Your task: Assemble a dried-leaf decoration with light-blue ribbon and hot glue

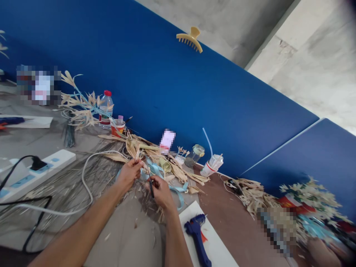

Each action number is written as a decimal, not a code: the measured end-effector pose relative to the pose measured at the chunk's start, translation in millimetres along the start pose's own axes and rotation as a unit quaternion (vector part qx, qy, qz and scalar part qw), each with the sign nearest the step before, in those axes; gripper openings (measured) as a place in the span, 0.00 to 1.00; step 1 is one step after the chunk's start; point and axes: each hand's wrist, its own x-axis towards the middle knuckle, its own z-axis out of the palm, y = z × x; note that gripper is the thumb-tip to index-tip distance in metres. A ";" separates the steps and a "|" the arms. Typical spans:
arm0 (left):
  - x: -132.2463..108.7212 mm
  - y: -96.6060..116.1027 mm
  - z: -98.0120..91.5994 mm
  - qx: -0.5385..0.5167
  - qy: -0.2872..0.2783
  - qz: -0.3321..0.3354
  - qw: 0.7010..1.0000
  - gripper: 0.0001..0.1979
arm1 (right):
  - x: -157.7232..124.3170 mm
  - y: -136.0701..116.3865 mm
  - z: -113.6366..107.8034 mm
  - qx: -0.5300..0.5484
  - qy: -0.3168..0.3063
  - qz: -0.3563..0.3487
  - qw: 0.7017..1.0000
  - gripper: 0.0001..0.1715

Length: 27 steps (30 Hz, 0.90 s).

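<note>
My left hand (130, 174) is closed, its fingertips pinching a small pale piece of dried husk that is mostly hidden by the fingers. Just to the right, my right hand (161, 192) grips a pair of scissors (151, 187) with dark handles. The blades point up toward the left fingertips; I cannot tell whether they touch the husk. Behind both hands lies a heap of dried husks (155, 150), and light blue ribbon (157, 168) curls through it. A blue glue gun (198, 237) rests on a white board (215, 246) beside my right forearm.
At left are a white power strip (62, 159), a looping white cable (86, 178) and thin wires (69, 185). A bottle (105, 111), red cup (117, 128), glass jar (194, 155) and white cup (210, 167) stand by the blue partition (155, 74). Another person's hand (322, 254) shows lower right.
</note>
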 end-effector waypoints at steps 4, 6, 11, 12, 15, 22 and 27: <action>-0.3 0.3 0.3 0.000 0.005 0.004 1.000 0.16 | 0.9 2.4 -0.9 -0.013 -0.004 -0.011 1.000 0.13; -0.5 0.7 0.5 -0.002 0.005 0.005 1.000 0.16 | 1.0 2.0 -2.3 -0.009 -0.003 -0.008 1.000 0.12; -1.5 3.2 1.0 -0.006 0.009 0.002 1.000 0.15 | -2.6 -7.1 -14.2 0.085 -0.003 0.045 0.995 0.13; -1.3 3.3 0.7 -0.004 0.010 0.001 1.000 0.15 | -3.7 -8.7 -17.8 0.103 -0.013 0.051 0.993 0.14; 1.0 1.6 -1.3 0.007 0.016 0.002 1.000 0.14 | -6.3 -9.4 -27.2 0.113 -0.058 0.062 0.990 0.14; 4.0 -1.9 -4.9 0.047 0.029 0.005 0.998 0.14 | -9.6 -3.8 -37.5 0.116 -0.111 0.088 0.983 0.16; -0.7 3.2 -1.0 0.075 0.035 -0.009 0.996 0.14 | -11.5 -6.7 -40.7 0.137 -0.138 0.092 0.977 0.14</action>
